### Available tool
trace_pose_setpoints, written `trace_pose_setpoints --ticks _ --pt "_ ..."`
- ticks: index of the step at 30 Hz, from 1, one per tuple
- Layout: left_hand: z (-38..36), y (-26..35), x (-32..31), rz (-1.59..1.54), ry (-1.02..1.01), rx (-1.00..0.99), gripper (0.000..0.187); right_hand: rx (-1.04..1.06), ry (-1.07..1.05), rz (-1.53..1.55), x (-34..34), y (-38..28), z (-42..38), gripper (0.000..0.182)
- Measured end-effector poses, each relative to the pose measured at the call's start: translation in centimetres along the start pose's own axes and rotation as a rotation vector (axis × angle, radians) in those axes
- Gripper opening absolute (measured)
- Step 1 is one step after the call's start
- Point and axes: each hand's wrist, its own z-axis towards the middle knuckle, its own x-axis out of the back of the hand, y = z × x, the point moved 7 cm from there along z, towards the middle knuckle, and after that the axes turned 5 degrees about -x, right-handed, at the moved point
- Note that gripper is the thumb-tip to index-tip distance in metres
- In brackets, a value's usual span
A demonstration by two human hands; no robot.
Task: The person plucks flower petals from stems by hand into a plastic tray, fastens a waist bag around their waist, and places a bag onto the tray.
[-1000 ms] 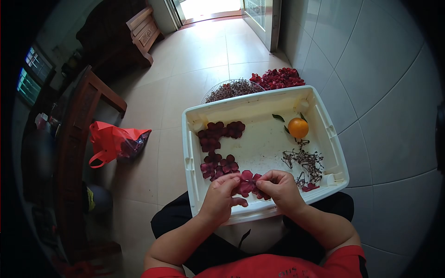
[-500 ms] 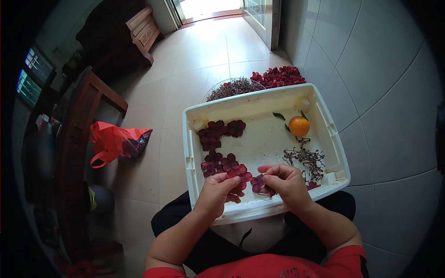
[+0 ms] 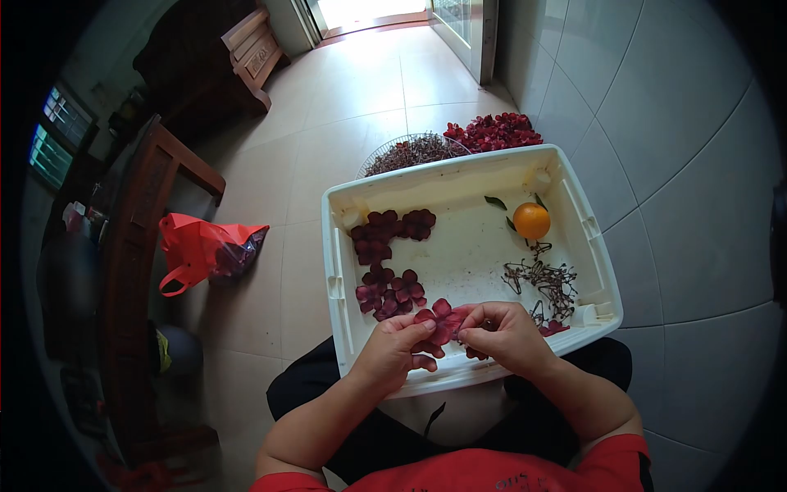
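Between thumb and fingers, my left hand (image 3: 392, 344) holds a dark red artificial flower (image 3: 443, 320) over the front of a white plastic tub (image 3: 475, 379). Close beside it, my right hand (image 3: 510, 334) pinches at the flower's right side; the small part in its fingertips is hidden. More dark red petals show below both hands. Inside the tub, loose dark red flowers (image 3: 407, 287) lie along the left side. Thin brown stems (image 3: 553, 287) are heaped at the right, with an orange (image 3: 531, 220) and green leaves behind them.
Beyond the tub stand a clear basket of brown stems (image 3: 418, 153) and a pile of red flowers (image 3: 496, 134). A red bag (image 3: 209, 250) sits on the tiled floor at left, near a wooden table (image 3: 152, 189). A tiled wall (image 3: 672, 139) rises at right.
My hands have come together. The left has moved slightly right and down with its flower, and my right fingers now meet that flower; the purplish flower near them is mostly hidden.
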Motion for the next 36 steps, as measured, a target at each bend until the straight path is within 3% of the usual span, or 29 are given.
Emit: trace_pose_setpoints --ticks 4,18,29,33,36 --pt "0.1 -0.5 -0.2 -0.006 -0.033 0.016 0.013 -0.034 -0.009 -0.082 0.2 0.2 0.0 0.002" --pt "-0.1 -1.1 -0.7 -0.015 -0.017 0.062 0.017 0.23 0.177 -0.093 1.9 -2.3 -1.0 0.004" --pt "-0.2 -1.0 -1.2 0.009 -0.036 0.026 0.017 0.174 0.077 -0.146 0.7 -0.8 -0.3 0.001" --pt "-0.3 -1.1 -1.6 0.031 -0.05 0.025 0.016 0.014 0.053 -0.234 0.5 -0.3 -0.3 0.001" --pt "-0.1 -1.2 -1.5 -0.002 -0.057 0.05 0.015 0.028 0.061 -0.219 0.6 -0.3 -0.3 0.002"
